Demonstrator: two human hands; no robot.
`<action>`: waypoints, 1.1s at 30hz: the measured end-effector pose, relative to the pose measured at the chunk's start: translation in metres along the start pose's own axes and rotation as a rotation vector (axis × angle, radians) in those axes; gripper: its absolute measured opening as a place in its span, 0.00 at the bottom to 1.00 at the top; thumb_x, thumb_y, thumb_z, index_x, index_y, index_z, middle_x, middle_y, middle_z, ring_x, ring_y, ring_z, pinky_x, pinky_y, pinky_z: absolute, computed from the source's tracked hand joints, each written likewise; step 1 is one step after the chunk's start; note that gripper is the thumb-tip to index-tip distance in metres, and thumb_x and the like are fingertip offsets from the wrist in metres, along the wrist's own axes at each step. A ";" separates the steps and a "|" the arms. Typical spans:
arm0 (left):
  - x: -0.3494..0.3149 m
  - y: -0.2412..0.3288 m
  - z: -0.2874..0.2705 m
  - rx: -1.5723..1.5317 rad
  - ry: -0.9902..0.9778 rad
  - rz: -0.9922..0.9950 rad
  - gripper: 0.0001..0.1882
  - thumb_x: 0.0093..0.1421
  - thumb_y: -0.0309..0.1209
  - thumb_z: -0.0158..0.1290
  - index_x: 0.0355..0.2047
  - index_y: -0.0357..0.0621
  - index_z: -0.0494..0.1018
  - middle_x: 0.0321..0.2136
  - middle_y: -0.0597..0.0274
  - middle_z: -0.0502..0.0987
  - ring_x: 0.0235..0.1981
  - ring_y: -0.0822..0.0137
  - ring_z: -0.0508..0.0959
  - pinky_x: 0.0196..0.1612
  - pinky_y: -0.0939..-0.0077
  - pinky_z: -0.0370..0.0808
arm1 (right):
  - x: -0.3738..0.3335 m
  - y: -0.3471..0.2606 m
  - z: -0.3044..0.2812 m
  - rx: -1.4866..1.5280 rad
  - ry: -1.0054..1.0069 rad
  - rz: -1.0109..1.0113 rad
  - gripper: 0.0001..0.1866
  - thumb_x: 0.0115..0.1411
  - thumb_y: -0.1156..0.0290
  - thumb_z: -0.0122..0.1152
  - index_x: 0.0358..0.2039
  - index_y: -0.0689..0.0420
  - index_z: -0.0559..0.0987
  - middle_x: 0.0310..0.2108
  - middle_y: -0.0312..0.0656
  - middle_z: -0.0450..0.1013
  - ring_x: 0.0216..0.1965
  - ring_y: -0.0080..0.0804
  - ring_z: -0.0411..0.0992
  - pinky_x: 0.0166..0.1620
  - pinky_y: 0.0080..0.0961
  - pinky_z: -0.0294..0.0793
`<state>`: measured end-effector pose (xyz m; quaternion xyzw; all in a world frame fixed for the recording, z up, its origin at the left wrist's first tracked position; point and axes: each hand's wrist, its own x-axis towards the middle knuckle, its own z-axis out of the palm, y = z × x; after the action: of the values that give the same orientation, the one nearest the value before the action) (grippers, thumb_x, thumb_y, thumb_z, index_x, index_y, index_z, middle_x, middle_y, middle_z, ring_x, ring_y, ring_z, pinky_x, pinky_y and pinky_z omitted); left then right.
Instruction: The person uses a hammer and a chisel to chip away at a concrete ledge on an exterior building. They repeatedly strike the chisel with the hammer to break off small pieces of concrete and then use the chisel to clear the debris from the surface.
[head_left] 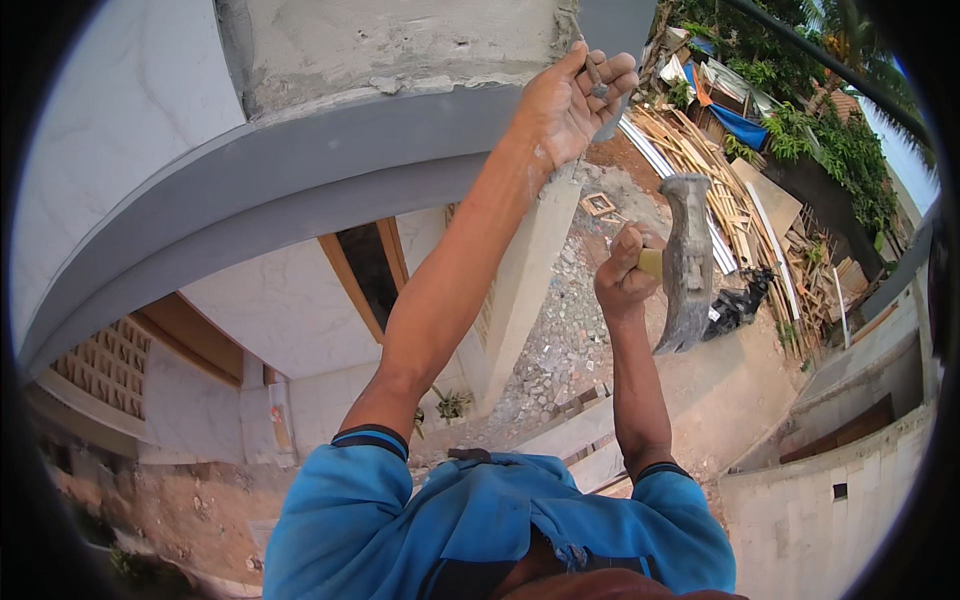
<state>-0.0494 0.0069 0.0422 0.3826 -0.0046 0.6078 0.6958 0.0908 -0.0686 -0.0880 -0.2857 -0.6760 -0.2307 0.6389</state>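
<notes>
My right hand [627, 270] is closed around the yellowish handle of a claw hammer [688, 260]. The hammer's worn grey head stands upright in front of the fist, apart from the wall. Higher up, my left hand [575, 105] is turned palm up at the corner of a rough cement ledge [400, 50]. Its fingers curl around a short, thick nail [596, 75] with a broad, dusty end. The thumb points up beside a thin line at the ledge's edge, too fine to make out. Pale dust coats the left palm and fingers.
A grey painted beam [300, 150] curves below the ledge, beside a marbled white wall panel [130, 110]. Far below lie rubble [560, 330], a pile of bamboo poles [710, 170] and a black plastic bag [738, 303]. A block wall [840, 500] stands at lower right.
</notes>
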 end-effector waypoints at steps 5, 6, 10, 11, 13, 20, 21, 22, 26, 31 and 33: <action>-0.006 0.000 -0.005 0.063 0.045 0.033 0.12 0.74 0.41 0.46 0.38 0.50 0.74 0.39 0.61 0.84 0.47 0.63 0.82 0.51 0.65 0.77 | 0.006 -0.009 -0.015 0.054 -0.128 0.246 0.13 0.72 0.66 0.55 0.37 0.65 0.72 0.23 0.46 0.75 0.20 0.36 0.73 0.24 0.31 0.67; -0.006 -0.003 0.000 0.053 0.035 0.028 0.13 0.74 0.41 0.46 0.38 0.49 0.74 0.40 0.61 0.84 0.47 0.63 0.82 0.50 0.65 0.77 | -0.003 -0.002 -0.015 -0.004 -0.068 0.166 0.13 0.72 0.66 0.54 0.36 0.64 0.72 0.21 0.44 0.73 0.20 0.33 0.71 0.24 0.30 0.66; 0.008 -0.015 0.008 0.011 -0.045 0.028 0.13 0.74 0.42 0.46 0.39 0.48 0.73 0.41 0.58 0.83 0.47 0.61 0.81 0.50 0.64 0.77 | -0.010 0.012 -0.009 -0.030 -0.045 0.198 0.14 0.73 0.63 0.52 0.38 0.64 0.71 0.22 0.45 0.71 0.23 0.33 0.70 0.26 0.31 0.67; 0.011 -0.017 0.007 0.000 -0.073 0.040 0.13 0.74 0.43 0.46 0.39 0.48 0.73 0.42 0.58 0.83 0.47 0.60 0.81 0.50 0.64 0.77 | -0.005 0.008 -0.008 -0.028 -0.076 0.261 0.15 0.73 0.63 0.52 0.40 0.64 0.71 0.24 0.46 0.72 0.25 0.35 0.71 0.27 0.33 0.68; 0.007 -0.021 0.002 0.050 -0.007 0.069 0.14 0.73 0.44 0.47 0.40 0.48 0.73 0.41 0.58 0.83 0.46 0.61 0.81 0.49 0.65 0.77 | 0.024 -0.011 -0.026 0.106 -0.425 0.698 0.15 0.72 0.64 0.54 0.48 0.65 0.73 0.31 0.55 0.77 0.33 0.47 0.79 0.34 0.41 0.73; -0.020 -0.039 -0.006 0.293 0.234 0.283 0.17 0.74 0.46 0.46 0.40 0.46 0.71 0.34 0.56 0.82 0.34 0.66 0.80 0.46 0.67 0.76 | 0.002 -0.009 -0.052 0.192 -0.117 0.590 0.16 0.73 0.61 0.53 0.45 0.64 0.72 0.23 0.46 0.70 0.23 0.32 0.68 0.28 0.30 0.67; -0.031 -0.043 -0.001 0.395 0.208 0.262 0.18 0.74 0.47 0.44 0.41 0.44 0.71 0.33 0.56 0.82 0.33 0.66 0.80 0.44 0.68 0.76 | 0.002 -0.006 -0.058 0.212 -0.131 0.638 0.17 0.73 0.60 0.53 0.45 0.64 0.72 0.23 0.45 0.70 0.23 0.30 0.67 0.28 0.29 0.67; -0.047 -0.049 0.002 0.495 0.181 0.241 0.20 0.75 0.48 0.42 0.41 0.43 0.70 0.32 0.55 0.82 0.32 0.67 0.80 0.42 0.70 0.76 | 0.001 -0.005 -0.062 0.231 -0.144 0.686 0.17 0.73 0.60 0.53 0.45 0.64 0.72 0.23 0.43 0.69 0.24 0.29 0.67 0.28 0.29 0.66; -0.071 -0.055 -0.002 0.638 0.182 0.218 0.23 0.75 0.50 0.41 0.41 0.41 0.70 0.29 0.56 0.80 0.28 0.69 0.79 0.38 0.75 0.77 | 0.008 0.000 -0.062 0.378 -0.129 0.762 0.18 0.74 0.57 0.53 0.45 0.63 0.72 0.22 0.37 0.66 0.22 0.19 0.63 0.26 0.22 0.63; -0.096 -0.045 -0.012 0.664 0.251 0.207 0.23 0.74 0.49 0.44 0.46 0.39 0.71 0.27 0.65 0.74 0.28 0.73 0.76 0.35 0.77 0.76 | 0.059 -0.007 -0.059 0.677 -0.201 0.865 0.21 0.75 0.50 0.47 0.45 0.59 0.70 0.20 0.30 0.59 0.17 0.12 0.58 0.18 0.15 0.56; -0.108 -0.040 -0.017 0.701 0.282 0.208 0.23 0.74 0.48 0.44 0.50 0.37 0.70 0.26 0.68 0.71 0.27 0.75 0.74 0.33 0.78 0.74 | 0.075 -0.005 -0.048 0.750 -0.183 0.856 0.22 0.75 0.48 0.45 0.45 0.58 0.69 0.20 0.29 0.58 0.15 0.11 0.56 0.16 0.15 0.55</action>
<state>-0.0514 -0.0734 -0.0416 0.5073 0.2604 0.6864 0.4513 0.1209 -0.0981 -0.0094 -0.3066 -0.5884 0.3293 0.6718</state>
